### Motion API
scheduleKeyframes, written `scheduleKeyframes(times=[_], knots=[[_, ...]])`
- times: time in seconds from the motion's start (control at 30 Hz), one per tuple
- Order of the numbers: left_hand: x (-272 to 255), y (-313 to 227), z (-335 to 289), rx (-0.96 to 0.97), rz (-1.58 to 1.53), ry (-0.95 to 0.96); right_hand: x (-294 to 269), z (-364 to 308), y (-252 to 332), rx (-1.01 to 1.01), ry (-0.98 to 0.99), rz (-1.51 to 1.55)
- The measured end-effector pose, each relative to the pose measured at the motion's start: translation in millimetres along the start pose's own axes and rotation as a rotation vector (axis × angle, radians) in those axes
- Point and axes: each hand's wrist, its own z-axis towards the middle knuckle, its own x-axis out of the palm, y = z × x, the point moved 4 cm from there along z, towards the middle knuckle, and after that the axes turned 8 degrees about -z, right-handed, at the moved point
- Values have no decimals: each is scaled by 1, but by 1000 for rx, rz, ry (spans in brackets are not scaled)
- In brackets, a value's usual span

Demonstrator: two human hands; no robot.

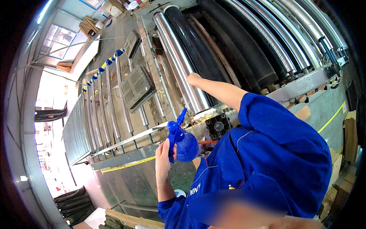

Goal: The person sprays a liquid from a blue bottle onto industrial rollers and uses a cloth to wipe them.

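Observation:
My left hand (163, 154) is wrapped round the handle of a blue spray bottle (187, 147), a round-bodied pump sprayer. Its blue nozzle points up toward the end of a shiny chrome roller (171, 51). My right arm reaches forward across the machine, and my right hand (194, 79) rests closed against that roller's surface. Whether anything lies under those fingers is hidden. A dark, wet-looking black roller (194, 53) runs right beside the chrome one. Below the roller end sits a dark square bearing housing (218, 126), close to my body.
Further black and chrome rollers (263, 34) fill the machine to the right. On the left, several metal bars (111, 101) lie under a grey slotted panel (136, 88). A blue-and-yellow wrapped bar (101, 68) crosses behind. Stacked boards (350, 137) stand at far right.

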Motion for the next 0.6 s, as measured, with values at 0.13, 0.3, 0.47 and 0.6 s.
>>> scheduleKeyframes(times=[0.13, 0.3, 0.47, 0.6], knots=[[3, -7, -14, 4, 73, -58, -4, -11, 5, 220, 143, 457], [4, -15, 13, -17, 76, -56, 6, -32, -50, 323, 78, 344], [3, -3, 59, -35, 87, -30, -14, -124, -123, 432, -130, 359], [10, -5, 107, -94, 68, -18, -23, -202, -145, 375, -151, 549]])
